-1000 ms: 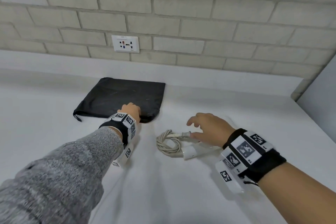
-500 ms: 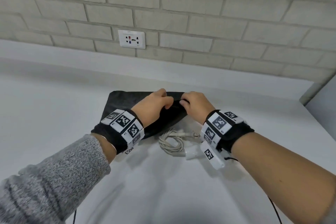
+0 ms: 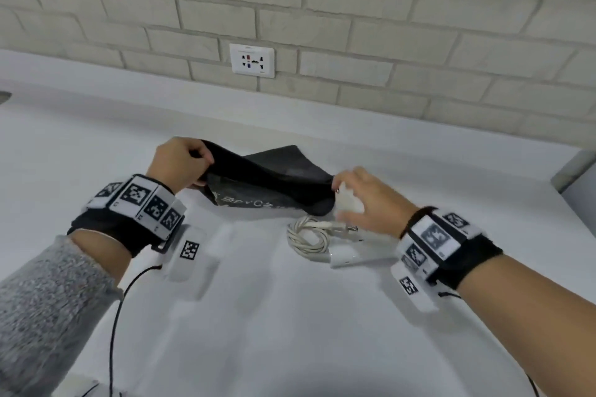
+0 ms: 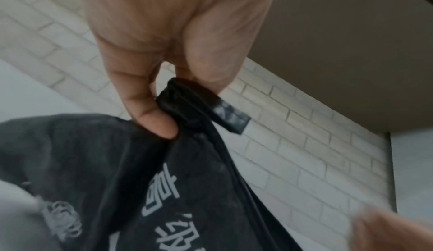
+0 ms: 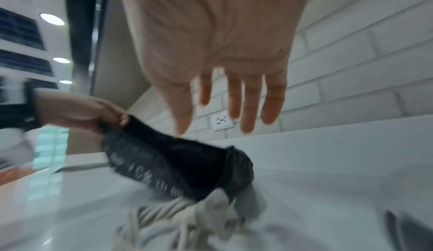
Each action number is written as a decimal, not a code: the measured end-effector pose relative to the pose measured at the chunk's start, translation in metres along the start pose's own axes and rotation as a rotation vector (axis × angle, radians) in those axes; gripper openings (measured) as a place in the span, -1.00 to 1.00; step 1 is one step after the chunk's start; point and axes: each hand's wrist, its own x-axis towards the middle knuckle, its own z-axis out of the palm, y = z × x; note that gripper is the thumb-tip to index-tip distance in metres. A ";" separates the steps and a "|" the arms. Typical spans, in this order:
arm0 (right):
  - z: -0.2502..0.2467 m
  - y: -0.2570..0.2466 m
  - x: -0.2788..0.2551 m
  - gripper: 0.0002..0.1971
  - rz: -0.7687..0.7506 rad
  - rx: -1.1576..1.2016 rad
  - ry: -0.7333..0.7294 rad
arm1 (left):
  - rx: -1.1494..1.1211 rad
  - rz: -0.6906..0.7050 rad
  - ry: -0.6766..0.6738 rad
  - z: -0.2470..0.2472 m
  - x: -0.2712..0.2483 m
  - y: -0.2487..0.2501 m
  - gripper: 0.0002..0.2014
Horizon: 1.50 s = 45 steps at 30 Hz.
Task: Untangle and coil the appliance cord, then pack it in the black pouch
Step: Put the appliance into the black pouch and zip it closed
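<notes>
Bare worktop (image 3: 290, 332) lies open nearest me. On it, under my right hand (image 3: 367, 200), whose fingers are spread and hold nothing, lies the off-white coiled cord (image 3: 308, 237). Just beyond, my left hand (image 3: 180, 164) pinches the limp black pouch (image 3: 267, 184) at one corner, lifted, white lettering showing. Brick wall (image 3: 354, 26) behind.

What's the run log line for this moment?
left hand: pinches pouch | right hand: open, off pouch | cord: coiled on counter

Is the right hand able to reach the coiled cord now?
Probably yes. The right hand is open just above the coiled cord, nothing lies between, and the left hand holds the black pouch aside.
</notes>
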 end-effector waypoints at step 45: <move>-0.012 -0.072 -0.002 -0.51 -0.283 0.103 -0.208 | -0.004 0.626 -0.220 -0.009 -0.090 0.039 -0.27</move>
